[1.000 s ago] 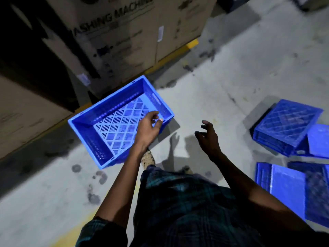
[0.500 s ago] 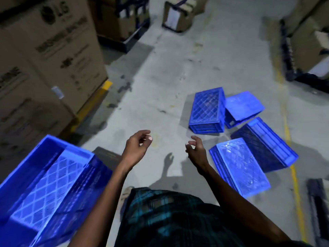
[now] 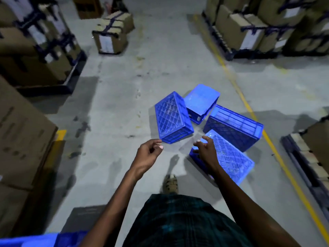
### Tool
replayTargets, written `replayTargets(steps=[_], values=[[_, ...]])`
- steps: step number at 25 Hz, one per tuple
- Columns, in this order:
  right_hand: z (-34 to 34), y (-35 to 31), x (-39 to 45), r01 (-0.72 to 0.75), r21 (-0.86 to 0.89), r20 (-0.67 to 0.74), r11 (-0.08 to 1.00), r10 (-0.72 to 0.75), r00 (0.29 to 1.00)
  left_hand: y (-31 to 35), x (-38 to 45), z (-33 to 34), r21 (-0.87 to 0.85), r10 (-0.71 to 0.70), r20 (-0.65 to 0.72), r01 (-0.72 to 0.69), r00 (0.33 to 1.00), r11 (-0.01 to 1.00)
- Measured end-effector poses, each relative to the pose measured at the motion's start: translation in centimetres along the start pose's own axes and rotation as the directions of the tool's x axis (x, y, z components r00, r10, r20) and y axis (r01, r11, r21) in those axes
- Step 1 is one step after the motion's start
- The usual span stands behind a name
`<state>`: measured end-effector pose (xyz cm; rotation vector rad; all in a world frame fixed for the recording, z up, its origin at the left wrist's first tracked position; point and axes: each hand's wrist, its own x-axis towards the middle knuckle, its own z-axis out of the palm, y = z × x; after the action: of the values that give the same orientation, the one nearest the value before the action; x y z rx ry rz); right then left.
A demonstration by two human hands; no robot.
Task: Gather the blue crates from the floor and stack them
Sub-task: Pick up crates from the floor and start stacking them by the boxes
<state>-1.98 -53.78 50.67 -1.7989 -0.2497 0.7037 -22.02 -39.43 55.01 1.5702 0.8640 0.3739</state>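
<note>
Several blue crates lie scattered on the grey floor ahead of me. One upturned crate (image 3: 171, 118) lies left of the group, another (image 3: 202, 101) behind it, one on its side (image 3: 233, 127) to the right. The nearest upturned crate (image 3: 229, 157) lies under my right hand (image 3: 206, 152), whose spread fingers hover at its near-left corner, holding nothing. My left hand (image 3: 148, 155) hangs empty in the air, fingers loosely curled, just short of the left crate. The rim of one more blue crate (image 3: 41, 240) shows at the bottom left edge.
Large cardboard boxes (image 3: 19, 139) stand close on my left. Pallets of strapped boxes (image 3: 252, 27) line the far right and far left (image 3: 41, 45). A yellow floor line (image 3: 277, 152) runs right of the crates, with a dark pallet (image 3: 306, 166) beyond. My foot (image 3: 170, 183) is on the floor.
I let go of the open crate on the left, which has slid to the bottom left edge. The view turned right and both empty hands moved toward the scattered crates.
</note>
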Motion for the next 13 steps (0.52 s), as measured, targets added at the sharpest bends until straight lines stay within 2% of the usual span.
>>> replayTargets(steps=[3, 5, 9, 13], values=[[-2.5, -0.8, 4.7, -0.008, 0.092, -0.099, 0.996, 0.017, 0.995, 1.6, 7.0, 2.0, 0.02, 0.054, 0.119, -0.057, 0.991, 0.998], [-4.1, -2.3, 8.1, -0.023, 0.091, -0.16, 0.996, 0.038, 0.986, 3.2, 12.3, 3.3, 0.021, 0.087, 0.183, -0.092, 0.979, 0.996], [-5.7, -5.3, 14.5, -0.004, 0.129, -0.261, 0.992, 0.038, 0.965, 6.2, 22.2, 6.2, -0.034, 0.102, 0.193, -0.097, 0.976, 0.995], [-4.9, -6.8, 19.2, -0.08, 0.141, -0.248, 0.987, 0.114, 0.962, 7.8, 28.6, 8.2, -0.037, 0.028, 0.21, -0.021, 0.977, 0.999]])
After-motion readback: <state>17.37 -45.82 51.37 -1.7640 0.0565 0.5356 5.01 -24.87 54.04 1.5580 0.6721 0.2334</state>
